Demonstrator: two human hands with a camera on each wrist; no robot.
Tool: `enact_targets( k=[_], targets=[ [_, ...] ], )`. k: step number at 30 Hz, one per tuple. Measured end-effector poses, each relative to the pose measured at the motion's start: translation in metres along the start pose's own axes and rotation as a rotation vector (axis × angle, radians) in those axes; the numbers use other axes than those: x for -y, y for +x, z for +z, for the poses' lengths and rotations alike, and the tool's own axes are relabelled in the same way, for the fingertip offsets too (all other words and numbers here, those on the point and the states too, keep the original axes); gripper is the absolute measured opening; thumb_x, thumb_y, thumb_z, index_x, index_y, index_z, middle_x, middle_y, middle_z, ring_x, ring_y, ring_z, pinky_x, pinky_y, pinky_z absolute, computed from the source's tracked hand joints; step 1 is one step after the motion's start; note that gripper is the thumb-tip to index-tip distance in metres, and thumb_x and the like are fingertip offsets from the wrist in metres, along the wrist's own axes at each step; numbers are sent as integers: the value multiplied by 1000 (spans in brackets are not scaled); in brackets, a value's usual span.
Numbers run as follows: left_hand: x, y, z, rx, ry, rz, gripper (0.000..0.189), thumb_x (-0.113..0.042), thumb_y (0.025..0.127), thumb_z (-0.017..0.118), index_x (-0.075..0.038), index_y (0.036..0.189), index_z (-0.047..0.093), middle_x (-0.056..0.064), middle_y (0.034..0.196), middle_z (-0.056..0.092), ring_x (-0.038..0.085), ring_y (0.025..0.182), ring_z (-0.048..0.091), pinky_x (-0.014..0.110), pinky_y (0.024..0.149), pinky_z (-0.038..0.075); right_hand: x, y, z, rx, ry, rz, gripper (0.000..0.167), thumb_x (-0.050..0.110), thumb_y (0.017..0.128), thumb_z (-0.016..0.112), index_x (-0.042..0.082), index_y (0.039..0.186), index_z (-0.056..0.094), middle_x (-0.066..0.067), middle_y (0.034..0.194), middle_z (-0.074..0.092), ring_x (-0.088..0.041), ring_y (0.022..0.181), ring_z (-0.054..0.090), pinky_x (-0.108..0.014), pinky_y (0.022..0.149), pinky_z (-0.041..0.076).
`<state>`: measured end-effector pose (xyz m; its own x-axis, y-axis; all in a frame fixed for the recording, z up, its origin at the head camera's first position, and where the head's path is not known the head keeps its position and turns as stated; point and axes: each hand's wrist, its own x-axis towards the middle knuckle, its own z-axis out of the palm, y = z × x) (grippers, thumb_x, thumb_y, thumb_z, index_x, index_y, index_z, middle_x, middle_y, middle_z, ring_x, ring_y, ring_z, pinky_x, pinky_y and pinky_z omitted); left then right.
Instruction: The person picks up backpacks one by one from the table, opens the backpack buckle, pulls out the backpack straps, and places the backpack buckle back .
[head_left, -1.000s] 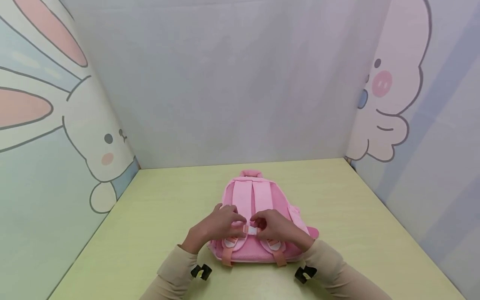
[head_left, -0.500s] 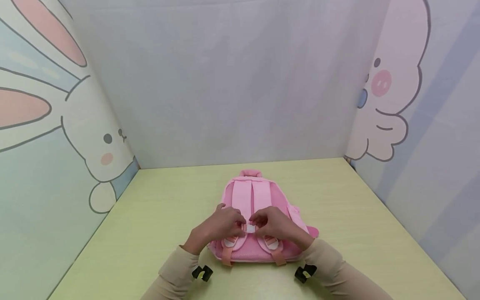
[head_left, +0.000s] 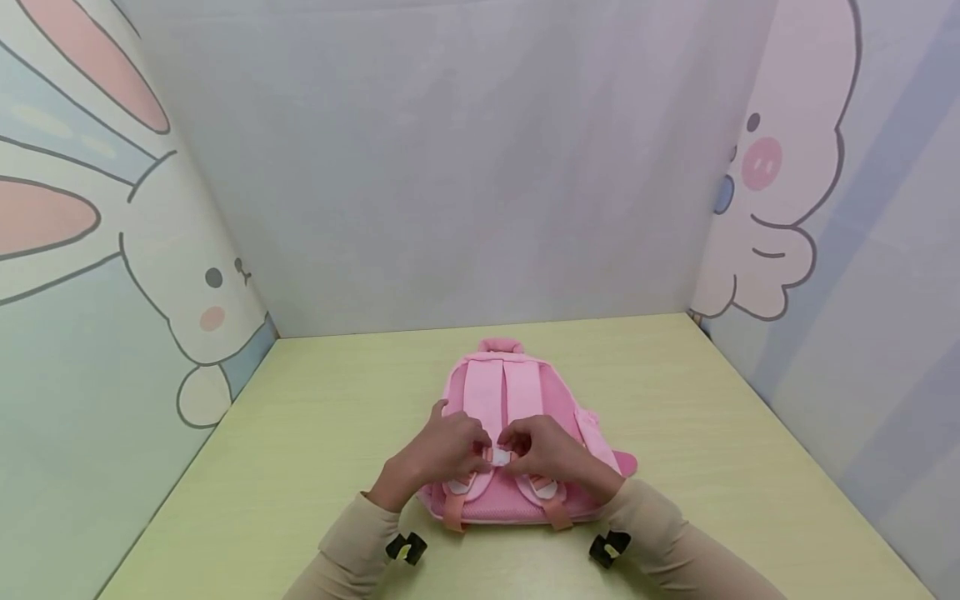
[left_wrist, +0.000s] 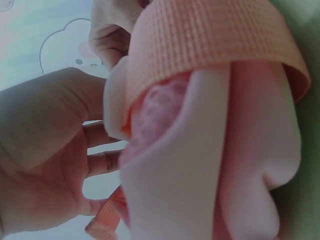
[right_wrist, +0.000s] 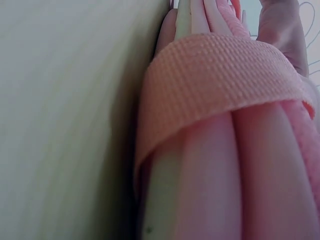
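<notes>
The pink backpack lies on the pale yellow-green surface, directly in front of the person, its strap side up and its carry handle toward the back wall. That placement probably serves to bring the white buckle up within easy reach, since it sits across the middle of the bag, where the padded shoulder straps run side by side. The left hand and the right hand face each other over it, each grip drawn in between thumb and fingers, apparently pinching opposite ends of the buckle, a hold that would keep both halves in line. Whether the halves are fully locked I cannot tell, as the fingertips cover the ends. The forearms come in from either side, leaving the buckle in plain sight between the hands. By count, there is one backpack with one handle, one central buckle, two shoulder straps, two white strap adjusters and two orange webbing strips over the near edge; two beige sleeves and two black clips show by the wrists.
</notes>
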<state>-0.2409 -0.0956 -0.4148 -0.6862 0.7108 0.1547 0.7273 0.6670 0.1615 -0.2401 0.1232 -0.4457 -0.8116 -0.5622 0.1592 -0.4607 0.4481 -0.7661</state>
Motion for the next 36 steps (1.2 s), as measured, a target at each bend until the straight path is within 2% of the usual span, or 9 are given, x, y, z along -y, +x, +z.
enact_targets(
  k=[9, 14, 23, 36],
  targets=[
    [-1, -1, 0, -17, 23, 12, 18, -33, 80, 85, -19, 90, 79, -17, 73, 62, 5, 76, 54, 69, 99, 30, 1, 1, 4, -41, -35, -6, 12, 4, 76, 84, 7, 86, 77, 10, 69, 63, -2, 60, 52, -20, 52, 44],
    [-1, 0, -1, -8, 11, -2, 17, -33, 80, 85, -20, 89, 79, -18, 71, 59, 4, 75, 53, 72, 100, 27, 2, 0, 4, -55, -47, 8, 13, 2, 76, 83, 7, 86, 76, 9, 69, 63, -2, 60, 52, -21, 50, 44],
    [-2, 1, -1, -23, 27, -5, 18, -33, 78, 87, -20, 88, 78, -16, 71, 59, 5, 75, 53, 72, 101, 27, 5, 0, 2, -30, -21, 50, 13, 2, 79, 80, 8, 90, 75, 7, 69, 58, -3, 60, 50, -21, 51, 42],
    [-2, 1, -1, -24, 7, -7, 17, -31, 78, 87, -20, 85, 76, -18, 69, 57, 3, 73, 52, 73, 101, 25, 2, 2, 4, -37, -7, 39, 13, 1, 77, 79, 6, 89, 75, 8, 68, 59, -3, 58, 50, -20, 49, 42]
  ],
)
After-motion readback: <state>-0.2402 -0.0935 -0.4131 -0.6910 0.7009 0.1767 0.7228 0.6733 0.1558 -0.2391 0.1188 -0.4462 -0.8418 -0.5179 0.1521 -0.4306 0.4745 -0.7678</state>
